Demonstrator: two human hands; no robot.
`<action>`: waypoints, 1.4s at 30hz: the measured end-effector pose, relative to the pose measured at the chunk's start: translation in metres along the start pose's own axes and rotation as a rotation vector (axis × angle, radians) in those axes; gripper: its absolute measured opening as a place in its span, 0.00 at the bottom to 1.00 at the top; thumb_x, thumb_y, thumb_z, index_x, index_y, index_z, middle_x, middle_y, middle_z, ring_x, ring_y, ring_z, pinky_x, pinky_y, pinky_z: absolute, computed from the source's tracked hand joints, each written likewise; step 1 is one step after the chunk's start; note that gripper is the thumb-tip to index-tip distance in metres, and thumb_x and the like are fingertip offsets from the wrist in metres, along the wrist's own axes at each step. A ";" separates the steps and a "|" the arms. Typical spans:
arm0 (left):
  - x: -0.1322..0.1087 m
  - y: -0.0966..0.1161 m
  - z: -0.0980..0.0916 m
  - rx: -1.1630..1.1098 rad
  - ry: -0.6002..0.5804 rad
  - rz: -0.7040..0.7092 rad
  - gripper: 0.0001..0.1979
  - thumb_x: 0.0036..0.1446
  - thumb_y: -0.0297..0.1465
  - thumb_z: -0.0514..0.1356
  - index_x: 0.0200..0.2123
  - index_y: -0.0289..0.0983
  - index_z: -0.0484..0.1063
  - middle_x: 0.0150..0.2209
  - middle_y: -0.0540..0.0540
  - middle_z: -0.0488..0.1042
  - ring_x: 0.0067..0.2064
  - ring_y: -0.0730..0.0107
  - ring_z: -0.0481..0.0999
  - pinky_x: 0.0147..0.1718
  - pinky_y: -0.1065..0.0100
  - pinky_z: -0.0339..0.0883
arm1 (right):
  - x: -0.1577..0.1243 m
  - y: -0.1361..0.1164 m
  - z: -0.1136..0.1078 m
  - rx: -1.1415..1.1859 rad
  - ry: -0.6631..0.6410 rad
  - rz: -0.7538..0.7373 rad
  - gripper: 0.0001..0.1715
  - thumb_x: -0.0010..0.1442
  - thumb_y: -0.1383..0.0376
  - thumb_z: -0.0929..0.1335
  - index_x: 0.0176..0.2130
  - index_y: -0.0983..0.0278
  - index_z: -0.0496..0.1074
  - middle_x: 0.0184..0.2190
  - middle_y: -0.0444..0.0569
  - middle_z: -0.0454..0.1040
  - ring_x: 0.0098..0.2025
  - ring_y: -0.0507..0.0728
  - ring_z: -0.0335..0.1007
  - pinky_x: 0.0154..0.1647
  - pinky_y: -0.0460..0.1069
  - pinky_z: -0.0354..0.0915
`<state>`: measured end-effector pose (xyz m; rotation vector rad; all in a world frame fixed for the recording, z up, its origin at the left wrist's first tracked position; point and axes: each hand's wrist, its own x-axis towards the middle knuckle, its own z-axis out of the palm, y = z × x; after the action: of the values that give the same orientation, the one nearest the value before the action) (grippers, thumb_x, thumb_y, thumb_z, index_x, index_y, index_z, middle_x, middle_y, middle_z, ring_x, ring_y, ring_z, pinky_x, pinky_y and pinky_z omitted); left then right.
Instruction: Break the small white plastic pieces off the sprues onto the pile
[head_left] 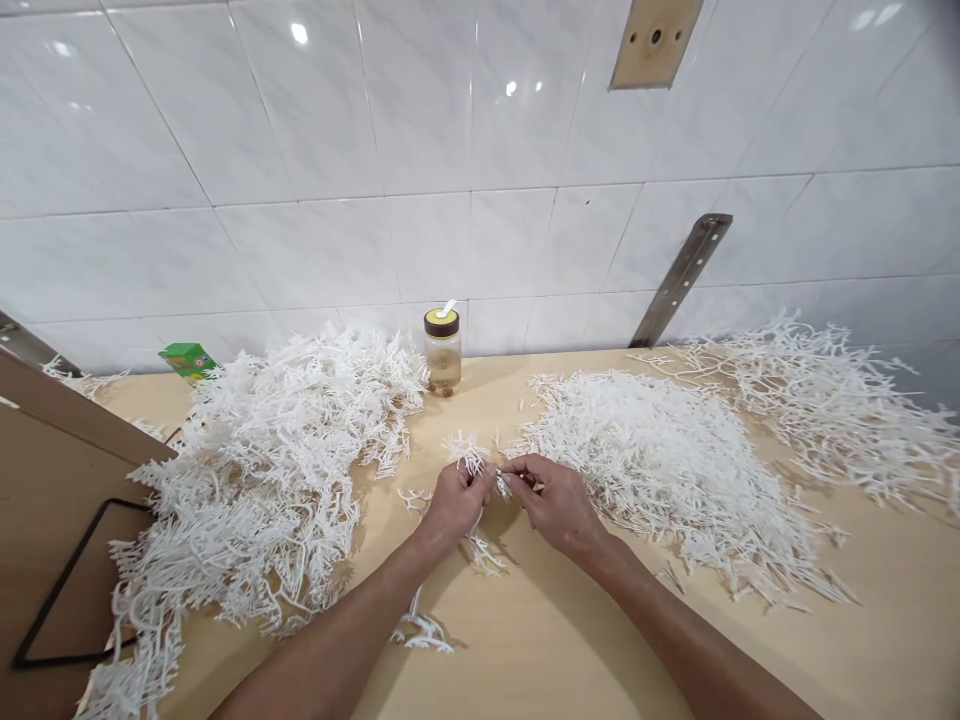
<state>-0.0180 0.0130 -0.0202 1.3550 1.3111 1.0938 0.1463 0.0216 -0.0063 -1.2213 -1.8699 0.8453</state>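
Note:
My left hand (456, 502) is closed on a white branched plastic piece (468, 452), whose thin prongs fan out above and below the fingers. Close beside it, my right hand (555, 497) pinches a small white pronged bit (502, 484) between thumb and forefinger. I cannot tell whether that bit is still joined to the piece in my left hand. Under the hands lie a few loose white branched pieces (429, 632). A large heap of tangled branched pieces (277, 460) is to the left, and a flatter heap of small separate pieces (660, 460) lies to the right.
Against the tiled wall stands a clear jar (444, 365) with a dark-rimmed yellow lid. A green box (187, 360) sits behind the left heap. More white branches (840, 400) spread at the far right. A brown board (60, 500) borders the left side; a metal bracket (681, 280) leans at the wall.

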 end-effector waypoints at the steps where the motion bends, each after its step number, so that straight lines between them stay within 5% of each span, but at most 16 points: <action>1: 0.000 0.000 0.000 0.000 0.007 0.002 0.25 0.56 0.50 0.57 0.17 0.38 0.60 0.17 0.54 0.58 0.22 0.75 0.58 0.25 0.70 0.52 | 0.000 -0.001 0.000 -0.021 0.002 -0.012 0.13 0.63 0.60 0.64 0.36 0.61 0.76 0.28 0.47 0.77 0.21 0.52 0.67 0.21 0.46 0.62; 7: 0.000 0.003 0.000 0.021 -0.009 -0.025 0.24 0.55 0.49 0.58 0.17 0.38 0.60 0.16 0.54 0.58 0.21 0.75 0.57 0.23 0.70 0.51 | 0.001 -0.003 -0.001 -0.108 0.033 -0.082 0.10 0.63 0.62 0.65 0.34 0.62 0.75 0.30 0.46 0.77 0.29 0.54 0.70 0.32 0.49 0.65; 14: -0.005 0.012 -0.001 0.025 -0.051 -0.066 0.23 0.55 0.47 0.58 0.18 0.38 0.56 0.17 0.56 0.51 0.21 0.77 0.51 0.21 0.70 0.45 | 0.000 0.008 0.010 -0.257 0.084 -0.186 0.09 0.64 0.66 0.62 0.33 0.63 0.71 0.30 0.48 0.73 0.31 0.55 0.68 0.35 0.49 0.62; 18: -0.009 0.014 0.000 0.036 -0.122 -0.054 0.23 0.53 0.47 0.60 0.20 0.38 0.56 0.18 0.56 0.51 0.21 0.78 0.51 0.21 0.71 0.44 | 0.009 0.025 0.006 -0.423 0.203 -0.112 0.10 0.61 0.69 0.61 0.29 0.63 0.68 0.28 0.49 0.71 0.31 0.56 0.67 0.34 0.50 0.61; 23: -0.005 0.004 0.003 -0.129 -0.048 -0.070 0.25 0.53 0.52 0.59 0.20 0.39 0.55 0.16 0.58 0.50 0.18 0.79 0.48 0.19 0.71 0.43 | 0.016 0.032 -0.011 -0.326 0.279 -0.045 0.08 0.60 0.64 0.64 0.35 0.64 0.71 0.35 0.51 0.75 0.29 0.55 0.68 0.36 0.51 0.64; 31: -0.005 0.007 0.003 -0.057 0.083 -0.012 0.25 0.54 0.51 0.59 0.19 0.38 0.59 0.16 0.56 0.55 0.20 0.78 0.54 0.20 0.71 0.48 | 0.004 0.001 -0.010 0.172 -0.170 0.205 0.17 0.62 0.54 0.65 0.40 0.62 0.76 0.18 0.39 0.65 0.15 0.50 0.60 0.16 0.46 0.60; 42: -0.005 0.005 0.005 0.020 0.130 -0.015 0.22 0.56 0.44 0.59 0.18 0.38 0.58 0.16 0.56 0.55 0.21 0.77 0.54 0.23 0.70 0.49 | 0.000 0.000 0.001 0.261 -0.156 0.253 0.11 0.58 0.58 0.67 0.33 0.63 0.71 0.18 0.37 0.65 0.14 0.47 0.57 0.13 0.43 0.59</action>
<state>-0.0128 0.0081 -0.0164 1.3042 1.4276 1.1775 0.1454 0.0218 -0.0062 -1.2714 -1.6785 1.3119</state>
